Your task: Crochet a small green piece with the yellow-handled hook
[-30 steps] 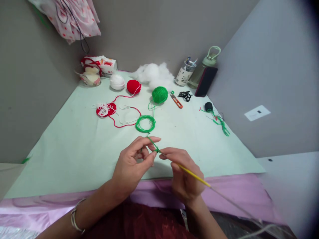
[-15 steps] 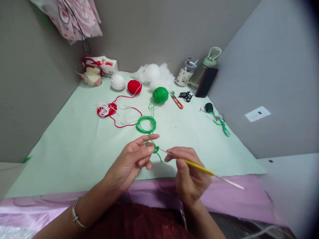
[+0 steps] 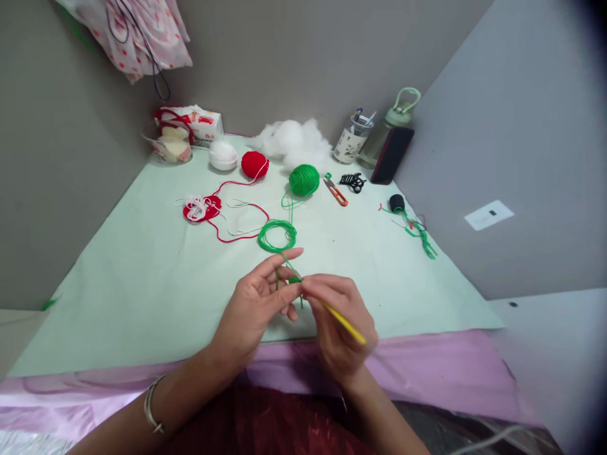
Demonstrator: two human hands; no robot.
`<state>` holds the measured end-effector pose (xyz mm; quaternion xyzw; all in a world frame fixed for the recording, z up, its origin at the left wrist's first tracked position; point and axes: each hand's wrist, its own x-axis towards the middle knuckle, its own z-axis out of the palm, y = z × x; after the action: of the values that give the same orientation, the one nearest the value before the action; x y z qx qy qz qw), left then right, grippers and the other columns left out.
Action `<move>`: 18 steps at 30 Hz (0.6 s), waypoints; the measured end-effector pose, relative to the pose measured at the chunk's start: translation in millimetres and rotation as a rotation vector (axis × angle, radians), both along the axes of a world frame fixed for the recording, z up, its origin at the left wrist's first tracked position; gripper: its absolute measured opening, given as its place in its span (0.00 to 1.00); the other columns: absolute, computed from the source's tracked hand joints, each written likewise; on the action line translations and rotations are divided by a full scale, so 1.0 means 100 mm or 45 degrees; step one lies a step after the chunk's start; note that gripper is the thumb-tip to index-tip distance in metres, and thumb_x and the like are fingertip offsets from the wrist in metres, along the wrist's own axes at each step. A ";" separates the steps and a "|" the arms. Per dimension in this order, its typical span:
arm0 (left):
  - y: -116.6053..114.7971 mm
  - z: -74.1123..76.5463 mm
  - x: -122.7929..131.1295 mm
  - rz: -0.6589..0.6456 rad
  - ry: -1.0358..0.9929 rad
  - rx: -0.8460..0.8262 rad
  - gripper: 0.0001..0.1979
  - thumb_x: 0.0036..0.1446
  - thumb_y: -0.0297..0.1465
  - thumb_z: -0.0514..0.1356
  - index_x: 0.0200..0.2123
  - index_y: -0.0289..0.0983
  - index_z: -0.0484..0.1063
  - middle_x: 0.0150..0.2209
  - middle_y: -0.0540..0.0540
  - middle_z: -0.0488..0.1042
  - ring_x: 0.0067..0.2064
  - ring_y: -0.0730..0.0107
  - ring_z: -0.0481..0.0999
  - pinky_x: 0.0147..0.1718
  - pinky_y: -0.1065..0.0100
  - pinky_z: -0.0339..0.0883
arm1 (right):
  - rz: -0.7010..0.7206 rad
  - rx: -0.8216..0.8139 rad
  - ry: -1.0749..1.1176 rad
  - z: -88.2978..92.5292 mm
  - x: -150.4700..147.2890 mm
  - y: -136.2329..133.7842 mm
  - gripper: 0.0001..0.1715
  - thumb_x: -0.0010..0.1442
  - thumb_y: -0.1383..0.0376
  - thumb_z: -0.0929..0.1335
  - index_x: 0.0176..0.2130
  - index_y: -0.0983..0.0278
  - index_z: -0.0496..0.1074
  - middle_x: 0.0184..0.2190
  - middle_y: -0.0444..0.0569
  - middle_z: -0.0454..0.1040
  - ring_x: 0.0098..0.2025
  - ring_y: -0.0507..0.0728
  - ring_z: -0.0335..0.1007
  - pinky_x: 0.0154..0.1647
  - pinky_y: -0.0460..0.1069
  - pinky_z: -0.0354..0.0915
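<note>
Between thumb and fingers, my left hand (image 3: 256, 300) pinches a small piece of green crochet work (image 3: 294, 280), its short tail hanging down. Green yarn runs over the raised left index finger. My right hand (image 3: 344, 322) grips a crochet hook with a yellow handle (image 3: 348, 325); its tip is hidden at the crochet work, where the fingers of both hands meet. Just beyond lies a loose coil of green yarn (image 3: 277, 236), with a strand leading back to a green yarn ball (image 3: 304, 181).
A red yarn ball (image 3: 255, 165), a white ball (image 3: 222, 155) and white stuffing (image 3: 294, 142) sit at the back. Orange thread snips (image 3: 336, 192) and a black hair clip (image 3: 353, 182) lie right of centre. A bottle (image 3: 386, 136) and phone (image 3: 392, 155) stand by the right wall.
My right hand has moved left, bringing the hook in against the green crochet work and my left fingers. The hook's handle now points more steeply toward me. My left hand has barely shifted.
</note>
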<state>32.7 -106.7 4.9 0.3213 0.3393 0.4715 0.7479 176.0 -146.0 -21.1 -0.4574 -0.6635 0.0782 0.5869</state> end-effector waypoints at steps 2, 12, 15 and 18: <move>0.01 0.00 0.00 -0.052 -0.115 -0.109 0.22 0.52 0.32 0.78 0.51 0.39 0.85 0.30 0.54 0.72 0.23 0.82 0.63 0.23 0.76 0.67 | -0.031 0.068 -0.136 -0.03 0.03 -0.01 0.26 0.68 0.74 0.71 0.59 0.51 0.79 0.49 0.51 0.83 0.47 0.60 0.83 0.43 0.54 0.80; 0.03 0.00 -0.04 -0.065 -0.150 -0.155 0.14 0.56 0.29 0.76 0.46 0.39 0.86 0.32 0.51 0.74 0.30 0.78 0.72 0.36 0.73 0.73 | 0.316 -0.278 0.760 0.07 0.05 0.11 0.11 0.72 0.67 0.69 0.45 0.56 0.83 0.37 0.45 0.80 0.30 0.51 0.76 0.32 0.49 0.74; 0.00 0.00 -0.01 -0.080 -0.087 -0.074 0.14 0.57 0.30 0.75 0.47 0.40 0.86 0.36 0.49 0.78 0.38 0.71 0.79 0.45 0.69 0.74 | 0.331 -0.278 0.749 0.04 0.01 0.12 0.10 0.72 0.67 0.70 0.45 0.57 0.84 0.38 0.46 0.79 0.33 0.51 0.76 0.33 0.48 0.75; 0.01 0.00 -0.02 -0.064 -0.027 -0.032 0.13 0.57 0.31 0.75 0.47 0.40 0.86 0.37 0.50 0.77 0.33 0.76 0.76 0.38 0.73 0.72 | 0.312 -0.284 0.741 0.04 0.00 0.12 0.10 0.72 0.66 0.70 0.45 0.57 0.84 0.37 0.46 0.79 0.33 0.51 0.76 0.34 0.48 0.75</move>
<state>30.9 -106.0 5.1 0.3154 0.3292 0.4516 0.7670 176.2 -134.4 -17.6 -0.3940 -0.5054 0.3478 0.6844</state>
